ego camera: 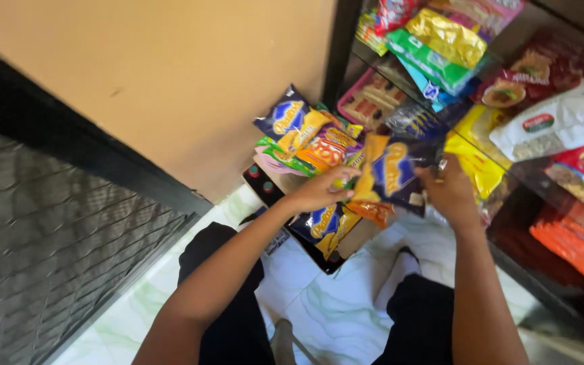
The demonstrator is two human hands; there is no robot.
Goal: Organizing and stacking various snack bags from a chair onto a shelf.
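The left hand (315, 192) and the right hand (449, 189) each pinched an edge of a dark blue snack packet (393, 172), held between them above an open cardboard box (346, 236) stuffed with more snack packets (305, 135). The box sat on the pale tiled floor (332, 311), near the tan wall (170, 81). To the right, shelves (508, 203) carried bagged goods.
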